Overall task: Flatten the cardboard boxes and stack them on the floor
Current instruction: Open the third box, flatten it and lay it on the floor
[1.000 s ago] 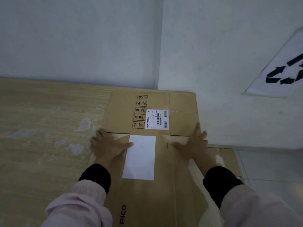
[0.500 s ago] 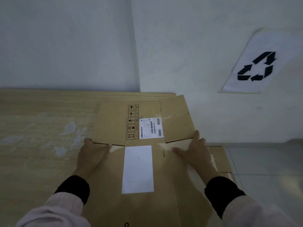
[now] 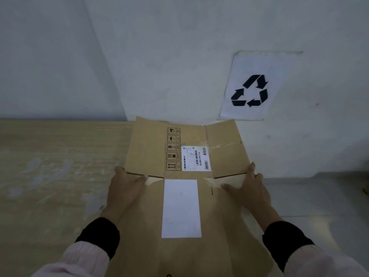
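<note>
The left hand point(image 3: 125, 189) grips the left edge of the flattened cardboard box point(image 3: 219, 246): its thumb lies across the top face and its fingers curl out of sight round the edge. The right hand point(image 3: 249, 189) holds the opposite edge the same way, with the thumb pointing inward on the top face and the fingers bent over the right side. Both hands sit just below the slits where the far flaps point(image 3: 229, 154) begin. Black cuffs and pale pink sleeves point(image 3: 83, 258) run down to the bottom corners of the frame. The box fills the centre and lower centre of the frame. It carries a blank white label point(image 3: 180, 208) between the hands. Above that are a printed shipping label point(image 3: 196, 158) and a column of handling symbols point(image 3: 173, 148). The far flaps angle slightly, the right one bent along its fold. A pale wooden surface point(image 3: 50, 176) stretches to the left of the box, and grey floor point(image 3: 319, 196) lies to the right. On the wall at upper right hangs a white sheet with a black recycling sign point(image 3: 249, 90).
</note>
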